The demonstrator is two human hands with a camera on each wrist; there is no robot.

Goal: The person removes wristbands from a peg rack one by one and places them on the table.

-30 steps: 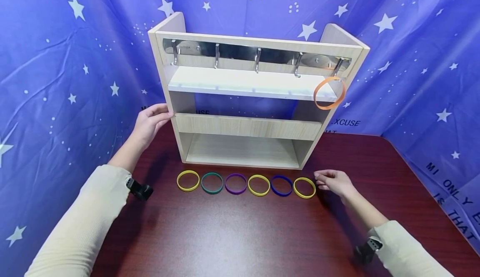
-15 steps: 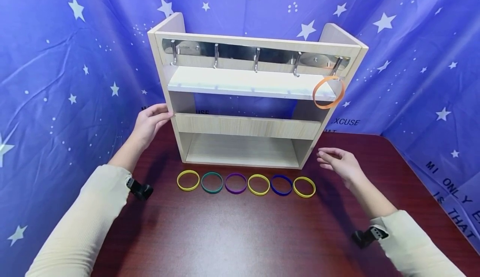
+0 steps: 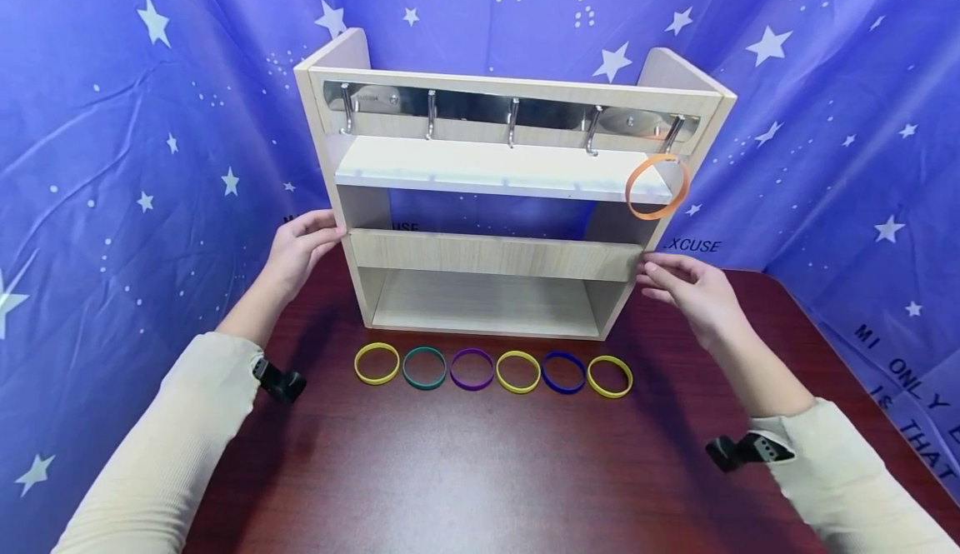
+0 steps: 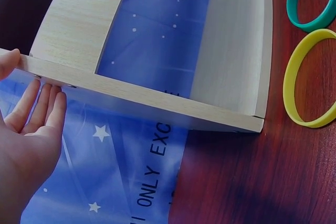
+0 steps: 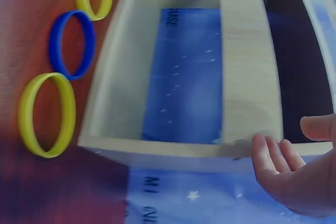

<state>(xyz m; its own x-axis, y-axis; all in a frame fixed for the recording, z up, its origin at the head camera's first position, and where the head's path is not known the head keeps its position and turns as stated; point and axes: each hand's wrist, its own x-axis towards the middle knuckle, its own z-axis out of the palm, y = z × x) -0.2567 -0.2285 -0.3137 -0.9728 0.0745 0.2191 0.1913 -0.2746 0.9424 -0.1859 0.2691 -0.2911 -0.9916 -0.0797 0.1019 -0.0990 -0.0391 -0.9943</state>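
A light wood shelf rack [image 3: 495, 255] stands upright, with a metal strip of several hooks [image 3: 513, 112] along its top. From the rightmost hook hangs an orange wristband [image 3: 631, 191]. My left hand [image 3: 294, 247] rests against the rack's left side; in the left wrist view its thumb [image 4: 9, 62] lies at the front edge and its fingertips touch the outer face. On the opposite side, my right hand [image 3: 693, 291] has its fingers extended right at the rack's edge, level with the middle crossboard [image 5: 249, 61]. Neither hand holds a wristband.
A row of wristbands lies on the dark red table [image 3: 465, 471] before the rack: yellow [image 3: 357, 363], green [image 3: 406, 367], purple [image 3: 453, 369], yellow [image 3: 499, 371], blue [image 3: 545, 372] and yellow [image 3: 591, 376]. A blue star-printed curtain [image 3: 187, 104] hangs behind and beside the table.
My right hand has risen from beside the rightmost yellow wristband up to the rack's right side. My left hand and the wristbands have stayed in place.
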